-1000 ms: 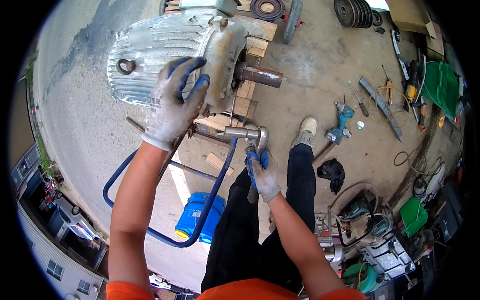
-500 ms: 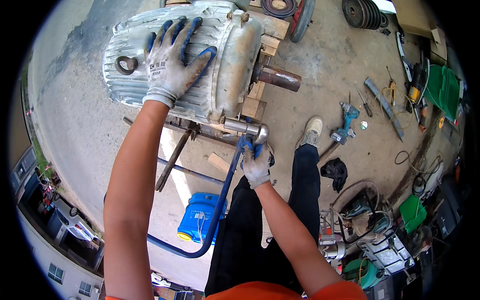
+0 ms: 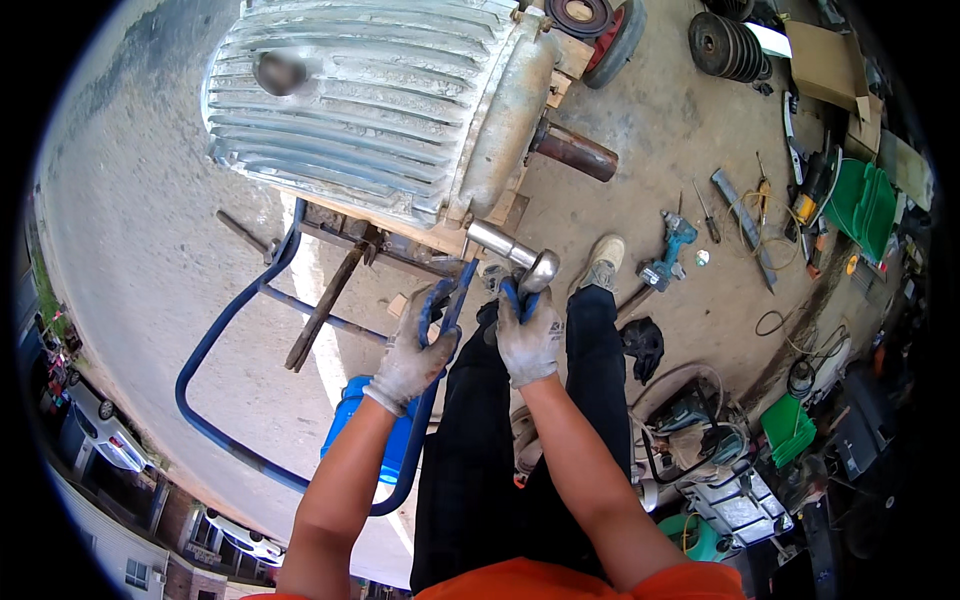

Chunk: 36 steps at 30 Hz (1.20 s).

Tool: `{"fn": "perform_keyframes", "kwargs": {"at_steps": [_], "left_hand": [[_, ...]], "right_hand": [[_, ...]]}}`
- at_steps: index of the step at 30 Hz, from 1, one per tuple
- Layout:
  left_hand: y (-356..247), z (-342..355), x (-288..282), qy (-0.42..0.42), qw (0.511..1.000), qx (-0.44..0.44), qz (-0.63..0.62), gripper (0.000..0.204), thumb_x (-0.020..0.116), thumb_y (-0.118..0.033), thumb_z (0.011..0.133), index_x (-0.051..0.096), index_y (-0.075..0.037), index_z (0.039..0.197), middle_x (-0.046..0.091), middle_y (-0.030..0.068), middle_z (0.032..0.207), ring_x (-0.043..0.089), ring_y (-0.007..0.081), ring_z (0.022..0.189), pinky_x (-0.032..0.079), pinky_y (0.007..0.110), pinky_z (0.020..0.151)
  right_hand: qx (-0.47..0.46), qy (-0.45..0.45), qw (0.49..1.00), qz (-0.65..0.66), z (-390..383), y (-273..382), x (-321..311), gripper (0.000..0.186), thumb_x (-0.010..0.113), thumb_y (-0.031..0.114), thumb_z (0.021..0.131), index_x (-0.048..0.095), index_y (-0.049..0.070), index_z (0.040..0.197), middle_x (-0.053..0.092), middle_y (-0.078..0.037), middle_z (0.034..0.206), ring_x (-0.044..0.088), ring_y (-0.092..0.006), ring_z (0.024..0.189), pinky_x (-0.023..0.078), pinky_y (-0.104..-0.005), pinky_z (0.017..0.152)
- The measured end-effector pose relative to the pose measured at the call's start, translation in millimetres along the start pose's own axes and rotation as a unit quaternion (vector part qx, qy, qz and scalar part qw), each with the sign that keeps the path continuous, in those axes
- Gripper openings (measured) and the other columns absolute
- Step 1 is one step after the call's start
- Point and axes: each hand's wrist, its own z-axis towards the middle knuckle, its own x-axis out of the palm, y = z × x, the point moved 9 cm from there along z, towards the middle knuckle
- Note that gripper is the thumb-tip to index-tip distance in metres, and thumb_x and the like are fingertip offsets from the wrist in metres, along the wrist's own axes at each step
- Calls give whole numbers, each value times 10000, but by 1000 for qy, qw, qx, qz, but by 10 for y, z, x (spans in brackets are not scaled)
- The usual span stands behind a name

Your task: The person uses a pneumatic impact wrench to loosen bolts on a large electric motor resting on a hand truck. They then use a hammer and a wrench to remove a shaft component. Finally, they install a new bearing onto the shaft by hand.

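Observation:
A big ribbed silver-grey electric motor (image 3: 350, 110) rests on timber at the upper left, its rusty shaft (image 3: 578, 153) pointing right. In my right hand (image 3: 530, 340), gloved in grey and blue, is a ratchet wrench (image 3: 541, 272); the fingers hide most of its handle. Its long shiny socket (image 3: 500, 243) reaches up to a bolt at the motor's lower end flange. My left hand (image 3: 410, 350), in a matching glove, hovers beside a blue tube frame (image 3: 240, 455), fingers curved and thumb apart. Nothing shows in its grasp.
Below the motor a rusty bar (image 3: 325, 315) sticks out toward me. A blue container (image 3: 345, 410) stands behind my left forearm. On the floor at right lie a teal cordless drill (image 3: 668, 250), a screwdriver (image 3: 707, 215), a black bag (image 3: 643, 347) and a grooved pulley (image 3: 725, 45).
My left hand has come off the motor's top and moved down and right to the blue frame. My right hand keeps hold of the ratchet wrench. The view has shifted slightly.

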Motion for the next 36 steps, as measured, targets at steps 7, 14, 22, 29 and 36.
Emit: {"fn": "perform_keyframes", "kwargs": {"at_steps": [7, 14, 22, 29, 36], "left_hand": [[733, 132, 989, -32, 995, -91, 13, 816, 714, -227, 744, 322, -61, 1441, 364, 274, 1418, 382, 414, 1310, 339, 425, 1083], [1063, 656, 1111, 30, 995, -98, -14, 592, 662, -123, 762, 482, -50, 1321, 568, 219, 1237, 548, 360, 1151, 449, 397, 944], [1144, 806, 1236, 155, 974, -163, 9, 612, 671, -121, 742, 478, -77, 1321, 640, 202, 1096, 617, 324, 1022, 481, 373, 875], [1286, 757, 1515, 293, 948, -125, 24, 522, 678, -147, 716, 559, -26, 1209, 651, 223, 1030, 621, 363, 958, 480, 388, 841], [694, 211, 983, 43, 976, -206, 52, 366, 639, -273, 778, 599, -30, 1048, 657, 160, 766, 645, 316, 706, 491, 409, 670]], "right_hand": [[42, 5, 999, 20, 87, -314, 141, 281, 656, 171, 843, 585, 7, 1060, 666, -212, 913, 659, -379, 834, 508, -417, 718], [19, 40, 987, -154, 215, -74, 11, 217, 666, 214, 835, 646, -1, 858, 666, -165, 745, 651, -278, 644, 484, -392, 573], [-39, 38, 970, -237, 205, 172, -108, 312, 638, 344, 825, 665, 43, 905, 664, -212, 771, 657, -390, 710, 517, -458, 638], [-26, 61, 971, -230, 277, 185, -113, 284, 638, 292, 829, 640, 10, 864, 648, -217, 730, 648, -393, 682, 503, -472, 605], [42, 193, 979, -57, 358, -233, 78, 231, 655, 212, 850, 607, -2, 925, 633, -130, 696, 617, -254, 623, 482, -365, 575]]}}
